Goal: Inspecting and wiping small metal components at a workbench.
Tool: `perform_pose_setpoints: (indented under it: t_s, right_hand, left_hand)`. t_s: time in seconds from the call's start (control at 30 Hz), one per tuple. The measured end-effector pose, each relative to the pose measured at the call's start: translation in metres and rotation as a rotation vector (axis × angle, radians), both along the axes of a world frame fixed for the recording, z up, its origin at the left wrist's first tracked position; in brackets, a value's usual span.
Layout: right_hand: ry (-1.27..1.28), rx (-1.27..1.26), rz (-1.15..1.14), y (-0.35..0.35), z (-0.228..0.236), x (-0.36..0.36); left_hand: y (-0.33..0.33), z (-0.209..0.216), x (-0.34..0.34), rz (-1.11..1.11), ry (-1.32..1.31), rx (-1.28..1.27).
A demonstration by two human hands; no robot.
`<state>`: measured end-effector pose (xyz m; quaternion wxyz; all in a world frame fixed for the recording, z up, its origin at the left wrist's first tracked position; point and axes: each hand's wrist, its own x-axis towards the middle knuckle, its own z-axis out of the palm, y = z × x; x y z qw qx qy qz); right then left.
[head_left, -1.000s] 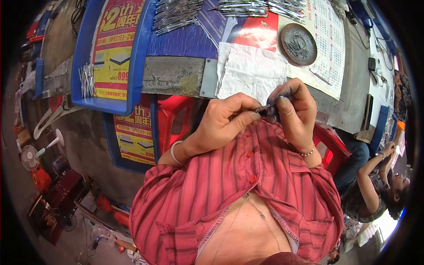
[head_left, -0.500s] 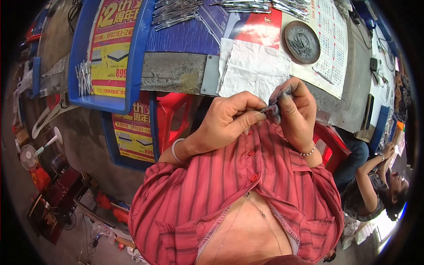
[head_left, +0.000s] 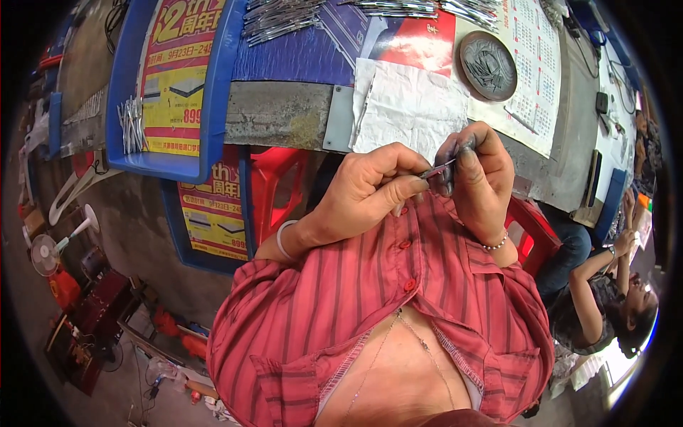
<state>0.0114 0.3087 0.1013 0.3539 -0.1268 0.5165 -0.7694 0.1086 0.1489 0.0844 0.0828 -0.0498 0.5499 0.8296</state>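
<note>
At the near edge of the workbench (head_left: 277, 114), we observed a thin metallic piece (head_left: 440, 169) held between the two hands. The left hand (head_left: 370, 188) pinched the piece between thumb and forefinger, with its other fingers curled in. The right hand (head_left: 480, 178) stood close beside it, its thumb and darkened fingers bent around the far end; we could not tell whether they gripped that end or merely touched it. Compared with half a second earlier, a bright, narrow length showed more clearly between the hands, while the left pinch kept nearly the same position. We judged from this that only the right fingers' contact had been adjusted and that handling of the piece remained in progress. A crumpled white sheet (head_left: 413, 107) lay just beyond the hands. Farther off, to the right, a round dish (head_left: 506, 84) contained slender pieces (head_left: 488, 67); to the left, a blue tray (head_left: 217, 85) held silvery rods (head_left: 131, 128).
</note>
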Motion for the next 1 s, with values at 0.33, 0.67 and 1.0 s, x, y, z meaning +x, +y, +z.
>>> perform_pose_setpoints:
  t_s: [0.33,0.67,1.0]
  right_hand:
    - [0.041,0.028,0.016,-0.0001,0.0016,0.0]
    - [0.06,0.052,0.012,-0.0023,0.0011,0.0001]
    - [0.322,0.252,0.028,0.0009,0.0073,0.0054]
  left_hand:
    - [0.0016,0.0006,0.0019,0.076,-0.018,0.024]
    - [0.0007,0.0019,0.0015,0.15,0.099,-0.27]
    - [0.0068,-0.0004,0.0011,0.344,0.456,-0.859]
